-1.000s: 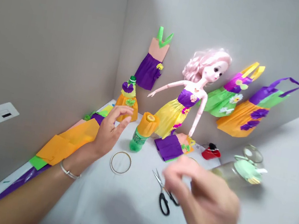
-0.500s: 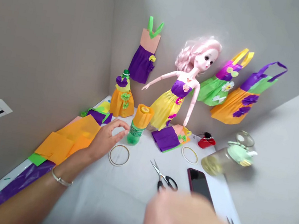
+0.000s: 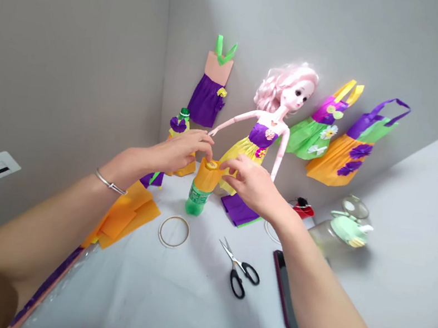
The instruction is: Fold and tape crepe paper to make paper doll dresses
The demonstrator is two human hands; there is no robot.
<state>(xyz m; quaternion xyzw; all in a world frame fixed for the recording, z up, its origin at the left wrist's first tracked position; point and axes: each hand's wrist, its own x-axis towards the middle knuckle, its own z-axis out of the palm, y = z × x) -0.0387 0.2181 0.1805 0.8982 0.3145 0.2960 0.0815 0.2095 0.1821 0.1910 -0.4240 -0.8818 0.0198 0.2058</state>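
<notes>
A green bottle (image 3: 195,205) stands upright, its upper part wrapped in a sleeve of orange fabric (image 3: 206,180), with a yellow cap (image 3: 212,165) showing inside the sleeve's open top. My left hand (image 3: 181,150), with a bangle on its wrist, reaches in from the left. Its curled fingertips are at the sleeve's top left edge. From the right, my right hand (image 3: 247,180) closes thumb and fingers at the top right edge. Behind them stands a pink-haired doll (image 3: 264,132) in a purple and yellow dress. My left hand partly covers a dressed bottle (image 3: 184,115).
Scissors (image 3: 238,267) lie open-bladed in front, beside a bangle (image 3: 174,231). A phone (image 3: 284,294) lies under my right forearm, near a pale green-lidded jar (image 3: 340,233). Orange sheets (image 3: 129,216) are on the left. Small fabric dresses (image 3: 341,157) hang on the wall.
My right hand has moved from the near foreground up to the orange sleeve's right side. My left hand has risen from beside the bottle to the sleeve's top edge.
</notes>
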